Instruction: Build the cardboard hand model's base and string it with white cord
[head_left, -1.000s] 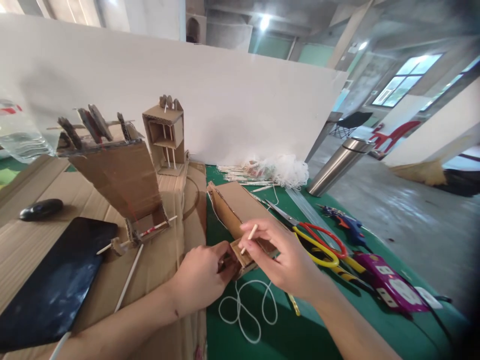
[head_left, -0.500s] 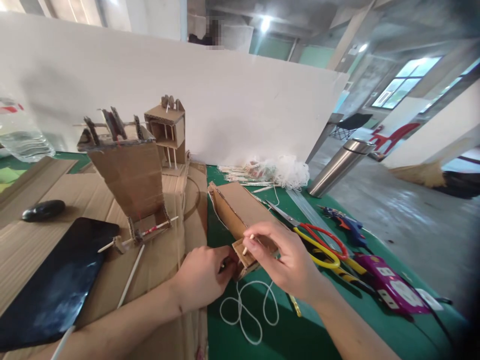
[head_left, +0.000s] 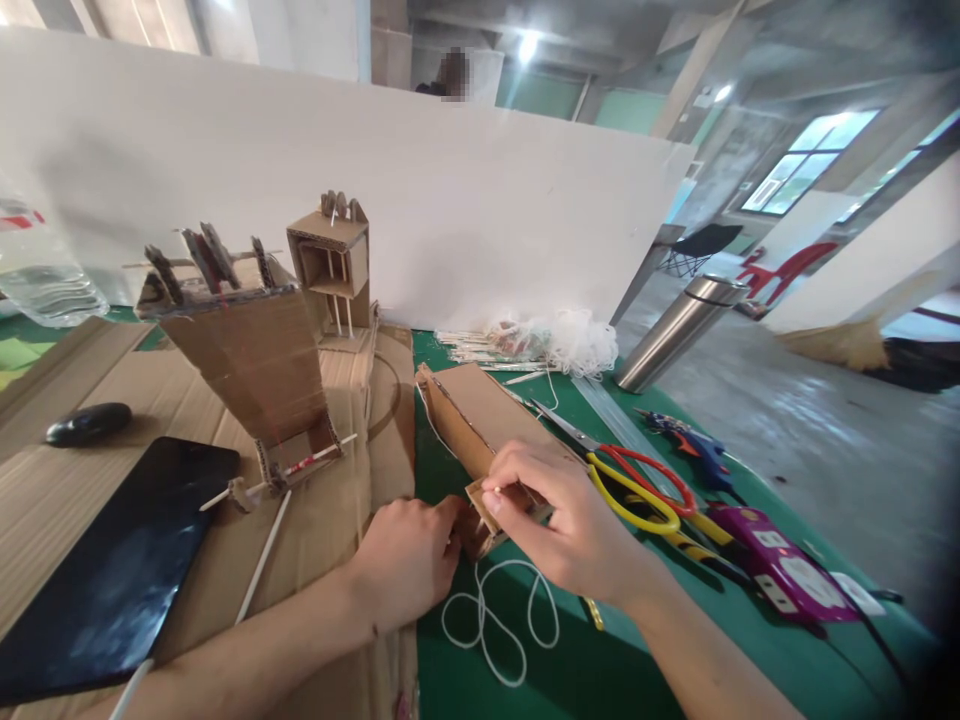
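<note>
A long cardboard box [head_left: 480, 405] lies on the green table with its open end toward me. My left hand [head_left: 416, 550] is closed at that end's left corner, its fingertips partly hidden against the cardboard. Over the same end, my right hand [head_left: 544, 515] pinches a thin wooden stick [head_left: 482, 526]; most of the stick is covered by the fingers and the box edge. A white string [head_left: 480, 630] lies in loose loops just below the box. To the left, a cardboard tower [head_left: 251, 350] with discs on top leans over a stick axle [head_left: 307, 463].
Right of the box lie scissors [head_left: 637, 490], a blue glue gun [head_left: 694, 450] and a purple power strip [head_left: 784, 565]. A steel flask [head_left: 682, 335] stands behind. At left are a black tablet [head_left: 112, 570], a mouse [head_left: 88, 424] and a second cardboard model [head_left: 330, 265]. A white panel [head_left: 480, 200] closes the back.
The stick in my right hand has shifted, with its tip now near the thumb. My left fingers have curled closer at the box corner. The cardboard tower's top leans further left.
</note>
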